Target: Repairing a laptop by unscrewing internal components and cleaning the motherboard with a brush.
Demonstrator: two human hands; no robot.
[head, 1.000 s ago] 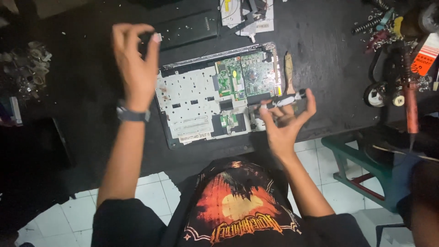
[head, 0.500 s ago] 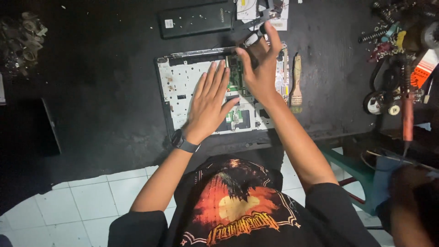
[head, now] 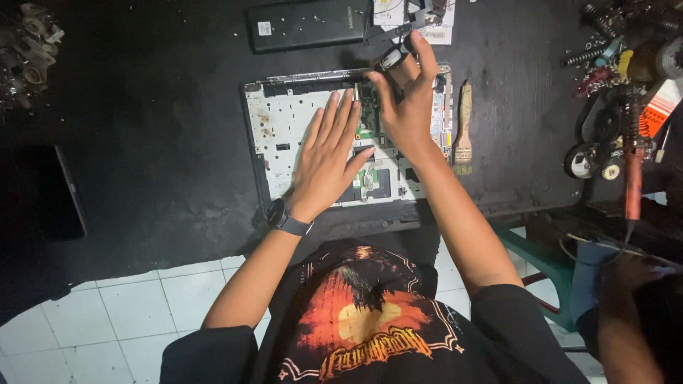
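Observation:
An opened laptop base (head: 281,135) with a white inner frame and a green circuit board lies on the black table. My left hand (head: 327,160), a watch on its wrist, rests flat on the middle of the base with fingers stretched out and holds nothing. My right hand (head: 405,99) reaches to the far edge of the base. Its fingertips pinch a small black part (head: 390,58) with a pale end, just above the circuit board.
A flat black slab (head: 307,25) and papers lie beyond the laptop. A paintbrush (head: 462,128) sits to its right. Tools and a red-handled iron (head: 632,178) crowd the right edge, metal bits (head: 28,43) the far left. Another person's arm (head: 626,313) shows at bottom right.
My left hand came down from the far left onto the laptop base. My right hand moved from the near right corner to the far edge, now pinching a small part.

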